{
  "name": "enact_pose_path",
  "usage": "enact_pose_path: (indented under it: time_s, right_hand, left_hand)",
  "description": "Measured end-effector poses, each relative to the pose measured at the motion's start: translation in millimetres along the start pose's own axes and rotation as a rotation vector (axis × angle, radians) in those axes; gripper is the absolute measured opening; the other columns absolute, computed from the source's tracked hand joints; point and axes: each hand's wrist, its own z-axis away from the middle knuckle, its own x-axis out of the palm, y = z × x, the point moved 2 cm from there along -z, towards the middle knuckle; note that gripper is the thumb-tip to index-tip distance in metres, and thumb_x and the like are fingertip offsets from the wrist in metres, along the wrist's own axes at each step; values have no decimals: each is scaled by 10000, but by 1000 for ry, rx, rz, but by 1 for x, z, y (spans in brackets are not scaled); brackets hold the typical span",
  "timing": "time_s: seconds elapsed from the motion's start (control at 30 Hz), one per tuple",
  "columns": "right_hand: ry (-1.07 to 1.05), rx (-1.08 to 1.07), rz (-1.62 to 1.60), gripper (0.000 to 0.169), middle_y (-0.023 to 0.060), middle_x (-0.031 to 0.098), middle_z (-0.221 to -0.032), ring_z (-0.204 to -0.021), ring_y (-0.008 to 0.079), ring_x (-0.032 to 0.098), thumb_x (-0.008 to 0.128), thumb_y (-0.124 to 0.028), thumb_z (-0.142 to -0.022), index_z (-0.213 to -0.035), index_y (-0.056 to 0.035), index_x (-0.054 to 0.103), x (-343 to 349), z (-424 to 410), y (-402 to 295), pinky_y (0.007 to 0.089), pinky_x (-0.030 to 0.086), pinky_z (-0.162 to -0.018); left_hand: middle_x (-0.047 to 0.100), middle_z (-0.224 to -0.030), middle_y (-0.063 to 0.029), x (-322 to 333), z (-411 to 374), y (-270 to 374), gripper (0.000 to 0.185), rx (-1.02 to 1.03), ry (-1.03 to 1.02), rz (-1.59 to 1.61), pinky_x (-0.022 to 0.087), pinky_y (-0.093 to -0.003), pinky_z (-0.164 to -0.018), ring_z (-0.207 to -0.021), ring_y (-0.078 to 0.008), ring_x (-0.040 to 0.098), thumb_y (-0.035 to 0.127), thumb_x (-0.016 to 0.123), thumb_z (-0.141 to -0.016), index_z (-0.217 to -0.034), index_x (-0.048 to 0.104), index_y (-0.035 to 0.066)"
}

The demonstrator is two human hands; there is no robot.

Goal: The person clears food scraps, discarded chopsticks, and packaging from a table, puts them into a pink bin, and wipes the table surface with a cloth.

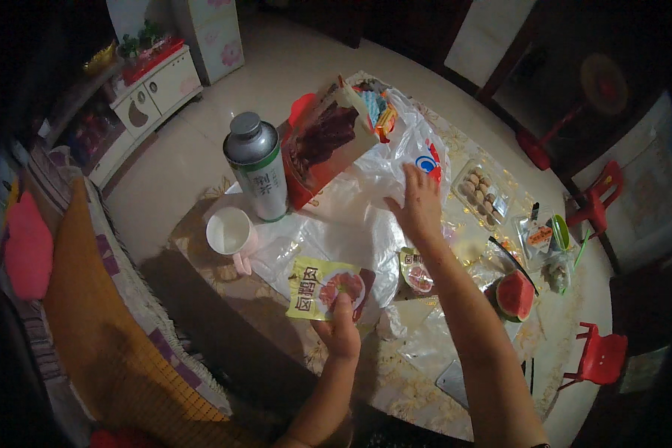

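My left hand [339,330] holds a yellow-green food packet [308,288] with a picture of meat on it, thumb on top, above the near side of the table. Over a translucent white plastic bag [364,196] my right hand [420,207] is spread, its fingers apart and nothing seen in it. A second, similar packet [417,274] lies below that hand, partly hidden by the forearm. Beyond the bag's middle leans a red package [319,151] with a dark picture, beside colourful wrapped packets [378,112].
Left of the bag stand a tall metal canister [257,168] and a pale pink mug [229,232]. To the right are a clear box of round brown items [481,193], a cut watermelon piece [515,297] and a plastic container [537,235]. A red chair [602,355] is beyond the table's edge.
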Motion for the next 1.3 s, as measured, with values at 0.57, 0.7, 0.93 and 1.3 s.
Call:
enact_pose_path:
  time_s: [0.57, 0.7, 0.93, 1.3]
  right_hand:
    - [252, 642, -1122, 236, 37, 596, -1006, -891, 114, 539, 501, -118, -855, -1065, -30, 563, -45, -8, 176, 256, 435, -742]
    - [83, 428, -781, 277, 32, 587, -1015, -931, 136, 528, 476, -187, -888, -1099, -22, 550, -27, -8, 133, 269, 417, -804]
    - [-219, 110, -597, 365, 103, 544, -1048, -906, 172, 512, 500, -253, -887, -1128, 21, 488, 5, 18, 42, 301, 410, -791]
    - [3, 731, -1068, 233, 79, 617, -948, -871, 166, 575, 554, -167, -858, -997, 17, 586, -96, 139, 63, 291, 436, -801]
  left_hand:
    - [572, -1038, -98, 29, 12, -12, 263, -148, -169, -134, 440, -297, -831, -936, -169, 549, 38, 468, -856, -1091, 515, -71]
    - [565, -1046, -104, 28, 18, -18, 262, -99, -168, -150, 448, -295, -825, -936, -170, 554, 35, 467, -848, -1084, 515, -68]
    - [554, -1067, -101, 34, 22, -18, 275, -245, -129, -122, 443, -297, -835, -948, -169, 548, 24, 454, -846, -1102, 506, -63]
    - [533, -1105, -88, 41, 32, -3, 273, -466, -162, 28, 471, -318, -782, -1010, -177, 516, 112, 467, -857, -1096, 518, -11]
